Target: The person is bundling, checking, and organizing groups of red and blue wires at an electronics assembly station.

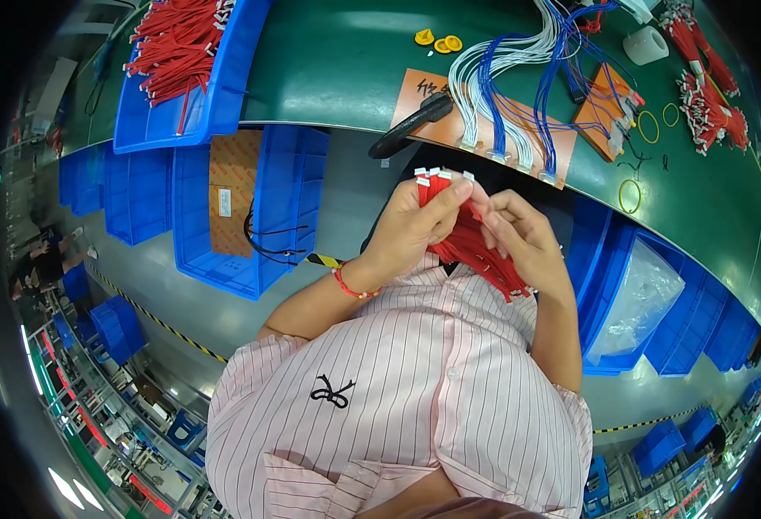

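In front of my chest I hold a bundle of red cables (482,248) with white connectors at its ends. My left hand (411,227) is closed round the upper end, its thumb pressed close to one white connector. Several other white connectors stick up beyond its fingers. My right hand (523,240) is closed beside the bundle, thumb and fingertips pinched on a red cable at its right side. The lower part of the bundle hangs down toward my shirt, fanning out into small white ends. My fingers hide part of the cables.
Ahead stands a green-topped table (328,69). On it are a blue bin (224,86) of red cables, an orange board (415,95) with white and blue wires, yellow finger cots (441,43), a tape roll (646,45) and red cable bundles (713,112). Blue crates (289,199) stand below.
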A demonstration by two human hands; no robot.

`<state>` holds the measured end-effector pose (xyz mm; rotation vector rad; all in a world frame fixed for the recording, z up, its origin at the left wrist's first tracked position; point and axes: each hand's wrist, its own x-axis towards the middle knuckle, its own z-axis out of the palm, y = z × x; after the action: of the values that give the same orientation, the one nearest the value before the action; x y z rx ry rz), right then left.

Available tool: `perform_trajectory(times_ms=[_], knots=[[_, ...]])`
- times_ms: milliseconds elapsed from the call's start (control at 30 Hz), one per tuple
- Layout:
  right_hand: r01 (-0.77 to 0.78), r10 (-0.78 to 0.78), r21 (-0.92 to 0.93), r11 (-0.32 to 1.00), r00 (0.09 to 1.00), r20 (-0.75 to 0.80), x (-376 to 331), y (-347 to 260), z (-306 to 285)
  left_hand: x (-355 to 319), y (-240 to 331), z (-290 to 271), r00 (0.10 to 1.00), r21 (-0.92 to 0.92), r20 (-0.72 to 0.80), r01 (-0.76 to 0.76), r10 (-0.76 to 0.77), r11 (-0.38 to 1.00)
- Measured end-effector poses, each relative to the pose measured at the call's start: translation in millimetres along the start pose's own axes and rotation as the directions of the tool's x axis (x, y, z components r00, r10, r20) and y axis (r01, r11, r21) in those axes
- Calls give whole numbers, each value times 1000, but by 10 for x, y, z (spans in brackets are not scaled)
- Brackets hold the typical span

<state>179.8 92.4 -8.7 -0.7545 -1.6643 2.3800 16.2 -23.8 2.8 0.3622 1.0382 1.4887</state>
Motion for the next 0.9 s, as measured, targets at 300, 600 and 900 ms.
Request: perform_trajectory(times_ms=[300, 600, 900], knots=[[145, -131, 46, 988, 964, -230, -570, 60, -715, 185, -13, -39, 981, 172, -153, -96, 123, 981], [270, -211, 221, 937, 942, -260, -244, 132, -235, 268, -122, 23, 930, 267, -228, -225, 288, 937], [185, -188, -51, 981, 868, -459, -65, -25, -100, 206, 75, -42, 994, -43, -112, -9, 4, 999]])
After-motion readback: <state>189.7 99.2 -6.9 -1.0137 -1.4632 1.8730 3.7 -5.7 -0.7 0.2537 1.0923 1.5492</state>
